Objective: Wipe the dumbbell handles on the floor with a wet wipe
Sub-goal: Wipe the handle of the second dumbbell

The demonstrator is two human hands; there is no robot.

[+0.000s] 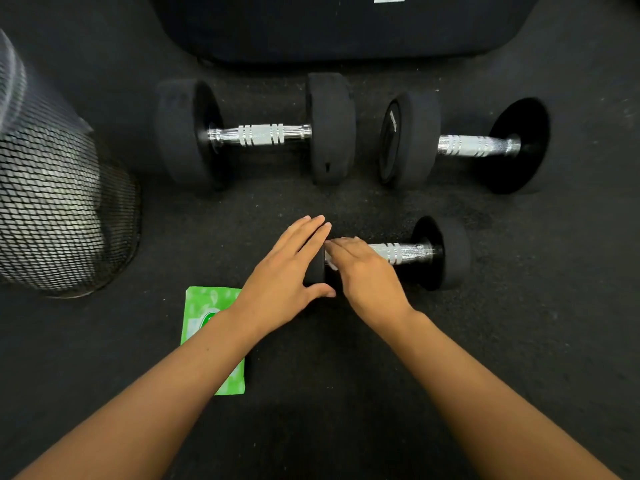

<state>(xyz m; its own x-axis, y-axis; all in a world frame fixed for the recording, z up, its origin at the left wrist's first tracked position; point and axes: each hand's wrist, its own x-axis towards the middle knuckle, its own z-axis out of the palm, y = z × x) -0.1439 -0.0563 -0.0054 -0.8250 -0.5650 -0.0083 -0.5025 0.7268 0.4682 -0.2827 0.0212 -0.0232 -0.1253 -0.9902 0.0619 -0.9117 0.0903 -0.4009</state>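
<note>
Three black dumbbells with chrome handles lie on the dark floor. The small near dumbbell point(415, 252) lies in front of me. My left hand point(291, 271) rests with straight fingers on its left weight, hiding most of it. My right hand point(363, 271) lies over the left part of its handle, pressing a white wet wipe point(330, 263) against it; only a sliver of the wipe shows. A large dumbbell point(259, 133) lies farther back on the left, another large dumbbell point(467, 145) on the right.
A green wet-wipe pack point(207, 306) lies on the floor under my left forearm. A black mesh bin point(52, 220) stands at the left. A large black padded object point(346, 26) sits behind the dumbbells.
</note>
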